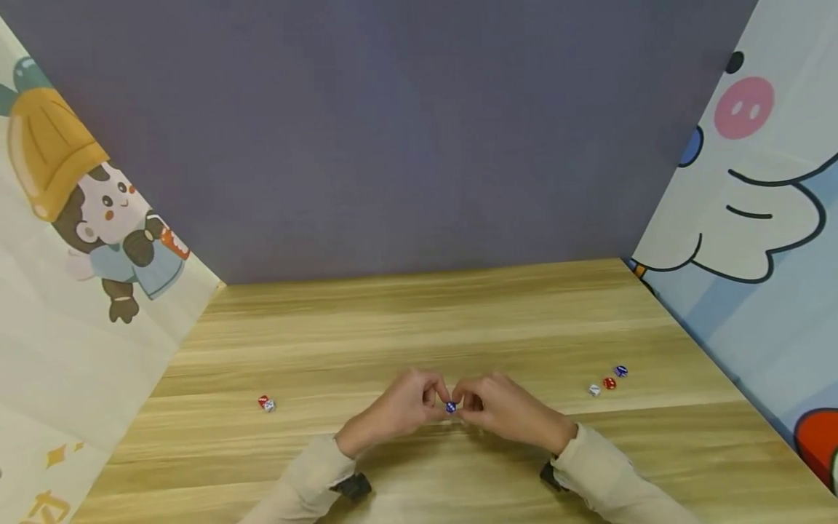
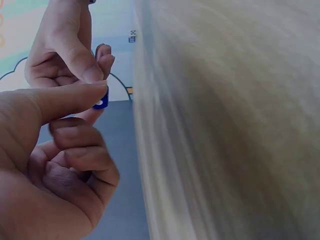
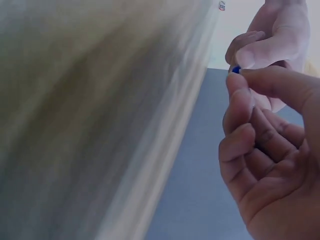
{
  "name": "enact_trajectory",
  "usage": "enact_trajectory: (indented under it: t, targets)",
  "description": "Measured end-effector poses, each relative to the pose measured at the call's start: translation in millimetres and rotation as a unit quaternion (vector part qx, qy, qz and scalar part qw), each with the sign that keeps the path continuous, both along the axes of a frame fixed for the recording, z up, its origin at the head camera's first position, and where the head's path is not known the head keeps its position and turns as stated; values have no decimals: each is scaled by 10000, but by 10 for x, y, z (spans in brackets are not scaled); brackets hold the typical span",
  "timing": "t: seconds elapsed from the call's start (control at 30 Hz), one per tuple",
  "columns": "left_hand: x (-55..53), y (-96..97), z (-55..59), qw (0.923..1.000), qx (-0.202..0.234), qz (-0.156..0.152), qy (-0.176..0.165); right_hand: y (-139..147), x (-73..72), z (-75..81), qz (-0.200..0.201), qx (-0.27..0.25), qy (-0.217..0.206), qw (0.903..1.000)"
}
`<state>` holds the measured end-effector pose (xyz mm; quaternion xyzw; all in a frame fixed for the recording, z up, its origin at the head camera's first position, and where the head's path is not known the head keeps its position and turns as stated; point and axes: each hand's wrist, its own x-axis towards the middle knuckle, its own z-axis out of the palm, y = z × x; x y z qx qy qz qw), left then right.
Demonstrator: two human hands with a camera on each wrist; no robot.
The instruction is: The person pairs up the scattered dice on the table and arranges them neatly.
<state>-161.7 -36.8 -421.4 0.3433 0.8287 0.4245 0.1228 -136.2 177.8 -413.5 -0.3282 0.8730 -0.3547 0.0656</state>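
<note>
Between my two hands, over the middle of the table, is a small blue die with white pips. My left hand pinches it from the left with thumb and index finger. From the other side, my right hand pinches the same die. Seen from the left wrist, the blue die peeks out between the fingertips, partly covered by them. In the right wrist view only a sliver of blue shows among the fingers. The other fingers of both hands are curled in.
On the left of the wooden table, a red die touches a white die. To the right lie a white die, a red die and a blue die. A grey panel stands behind the table.
</note>
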Motion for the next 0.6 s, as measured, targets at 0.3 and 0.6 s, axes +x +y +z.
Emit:
enact_trajectory:
  t: [0.3,0.6]
  targets:
    - [6,32,-110,9991,-335,-244,13,-24,-30,-169,207,-76,-338,9992]
    - [-3,25,-187,9974,-369,-529,-316,-25,-55,-272,398,-118,-624,9972]
